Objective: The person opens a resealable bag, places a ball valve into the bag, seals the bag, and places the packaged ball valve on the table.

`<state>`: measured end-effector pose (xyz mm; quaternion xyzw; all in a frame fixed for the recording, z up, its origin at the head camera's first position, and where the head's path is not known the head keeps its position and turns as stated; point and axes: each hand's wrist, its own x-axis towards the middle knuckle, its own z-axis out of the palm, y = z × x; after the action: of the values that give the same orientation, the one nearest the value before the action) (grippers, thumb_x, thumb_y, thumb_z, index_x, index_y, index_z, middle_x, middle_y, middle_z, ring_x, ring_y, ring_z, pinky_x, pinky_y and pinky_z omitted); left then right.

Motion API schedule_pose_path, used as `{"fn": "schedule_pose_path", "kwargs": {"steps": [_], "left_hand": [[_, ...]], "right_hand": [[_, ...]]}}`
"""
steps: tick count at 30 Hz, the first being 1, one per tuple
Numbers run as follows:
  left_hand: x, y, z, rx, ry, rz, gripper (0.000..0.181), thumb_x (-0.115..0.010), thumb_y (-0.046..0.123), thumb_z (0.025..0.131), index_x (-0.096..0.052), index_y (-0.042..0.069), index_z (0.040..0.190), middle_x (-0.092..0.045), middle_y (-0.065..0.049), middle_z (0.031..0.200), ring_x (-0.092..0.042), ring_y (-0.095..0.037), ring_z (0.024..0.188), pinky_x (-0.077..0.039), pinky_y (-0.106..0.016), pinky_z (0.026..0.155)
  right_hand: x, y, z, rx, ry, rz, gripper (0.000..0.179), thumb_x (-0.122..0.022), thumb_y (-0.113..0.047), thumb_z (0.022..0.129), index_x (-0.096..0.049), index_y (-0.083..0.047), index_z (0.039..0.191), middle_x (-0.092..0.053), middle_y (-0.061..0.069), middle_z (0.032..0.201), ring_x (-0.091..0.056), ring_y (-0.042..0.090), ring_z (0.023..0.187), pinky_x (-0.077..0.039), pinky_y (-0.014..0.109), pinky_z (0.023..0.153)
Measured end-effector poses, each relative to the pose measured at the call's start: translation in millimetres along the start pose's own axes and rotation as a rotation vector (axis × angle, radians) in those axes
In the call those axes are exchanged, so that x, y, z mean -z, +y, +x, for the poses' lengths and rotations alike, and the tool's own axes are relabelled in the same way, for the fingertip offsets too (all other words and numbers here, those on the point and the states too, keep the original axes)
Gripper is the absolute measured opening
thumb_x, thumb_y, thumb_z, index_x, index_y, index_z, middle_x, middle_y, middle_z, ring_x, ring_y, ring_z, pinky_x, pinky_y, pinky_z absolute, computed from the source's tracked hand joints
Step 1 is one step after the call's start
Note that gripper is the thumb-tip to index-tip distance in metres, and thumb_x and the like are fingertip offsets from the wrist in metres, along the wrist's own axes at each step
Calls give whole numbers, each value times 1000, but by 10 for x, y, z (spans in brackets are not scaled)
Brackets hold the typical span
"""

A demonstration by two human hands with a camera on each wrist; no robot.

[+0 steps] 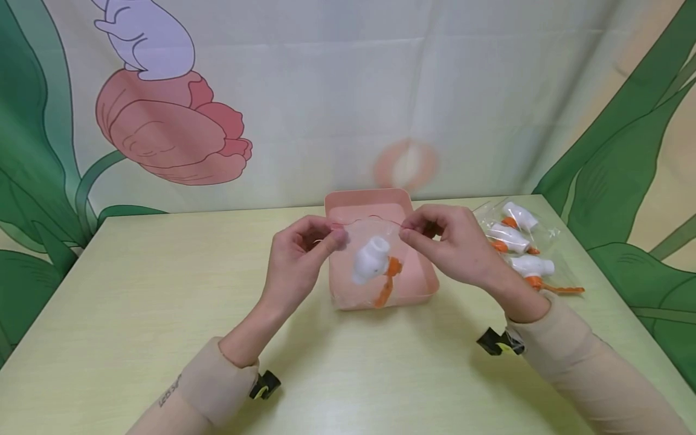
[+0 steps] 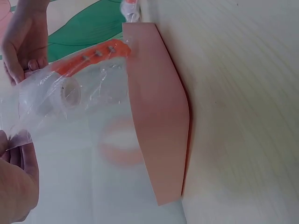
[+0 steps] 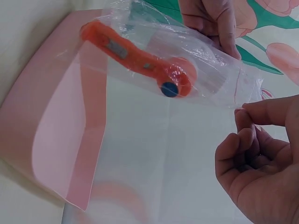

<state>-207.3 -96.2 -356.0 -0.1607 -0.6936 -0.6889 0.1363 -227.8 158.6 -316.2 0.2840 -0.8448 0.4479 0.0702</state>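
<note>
Between both hands hangs a clear zip bag with a thin red line along its top. Inside it are a white bottle-shaped piece and an orange jointed arm; a dark round spot shows on the orange part in the right wrist view. My left hand pinches one top corner of the bag between thumb and finger. At the opposite corner, my right hand pinches the edge in the same way. Below and behind the bag stands a pink open box, partly seen through the plastic.
Several more white and orange pieces in clear bags lie on the table's right side, beyond my right forearm. The pale wooden table ends at a printed curtain with a rabbit, flowers and green leaves.
</note>
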Motion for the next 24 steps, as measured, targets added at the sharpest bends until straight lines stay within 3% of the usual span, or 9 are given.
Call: {"fn": "schedule_pose_path", "kwargs": {"steps": [8, 24], "left_hand": [[-17, -26, -19, -9, -68, 14, 13, -78, 1, 90, -74, 0, 103, -74, -9, 94, -69, -25, 83, -59, -30, 77], [18, 9, -5, 55, -101, 169, 11, -70, 4, 97, -71, -2, 106, -69, -12, 95, -61, -41, 86, -51, -21, 69]], "right_hand": [[15, -55, 2, 4, 4, -3, 5, -73, -8, 95, -75, -6, 92, -66, 1, 77, -59, 19, 69, -47, 26, 60], [86, -2, 5, 53, 20, -45, 5, -72, -6, 94, -77, -9, 93, -66, -2, 78, -58, 16, 70, -49, 27, 64]]}}
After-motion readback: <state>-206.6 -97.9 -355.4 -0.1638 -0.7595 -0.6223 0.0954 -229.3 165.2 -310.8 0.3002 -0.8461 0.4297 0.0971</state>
